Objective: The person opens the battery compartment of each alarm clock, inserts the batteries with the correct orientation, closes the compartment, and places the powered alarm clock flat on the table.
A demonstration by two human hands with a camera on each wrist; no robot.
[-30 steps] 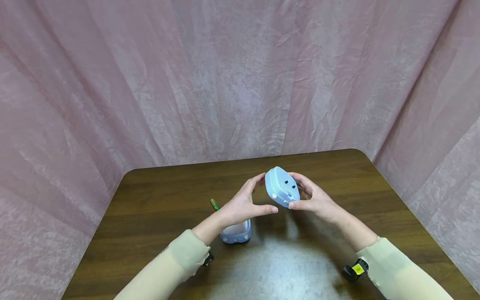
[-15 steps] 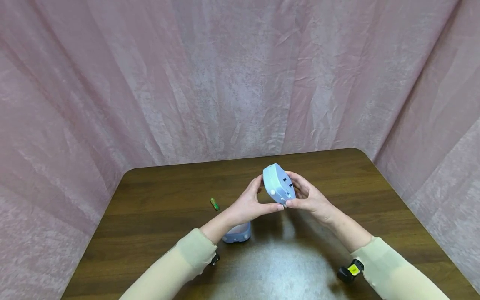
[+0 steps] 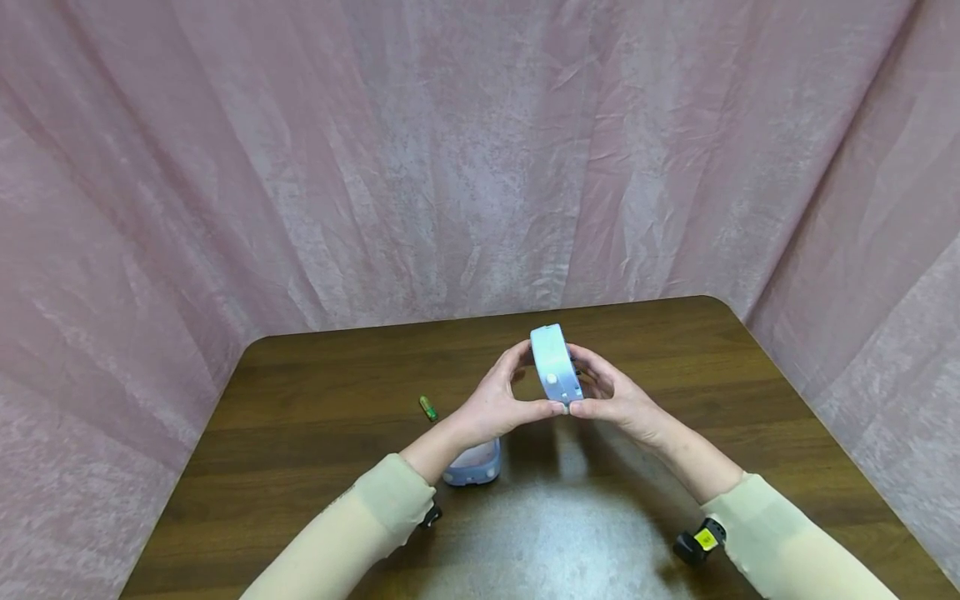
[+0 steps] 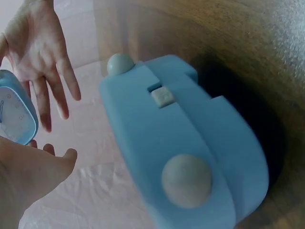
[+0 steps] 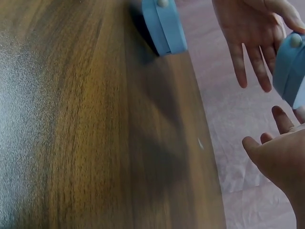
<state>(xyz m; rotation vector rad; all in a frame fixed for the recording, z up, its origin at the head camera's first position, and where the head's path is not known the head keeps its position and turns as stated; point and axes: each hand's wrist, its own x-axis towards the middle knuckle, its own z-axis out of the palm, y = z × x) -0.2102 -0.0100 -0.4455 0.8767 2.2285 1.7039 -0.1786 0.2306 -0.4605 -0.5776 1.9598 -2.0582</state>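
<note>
We observe one small clock [image 3: 553,358]: light-blue rounded casing, pale marked dial partly visible in the left wrist view, white round knob low on its narrow side. Held raised between left hand [image 3: 497,402] and right hand [image 3: 621,395], it stands edge-on, slightly tilted.

The left forearm [image 3: 345,529] slants far and rightward from the near edge, the right forearm [image 3: 783,533] far and leftward. The left hand [image 3: 487,408] and right hand [image 3: 618,400] face palm to palm, gripping together, left thumb [image 3: 536,409] and right thumb [image 3: 592,408] nearly meeting on the near side; several lower fingers extend fairly straight.
</note>
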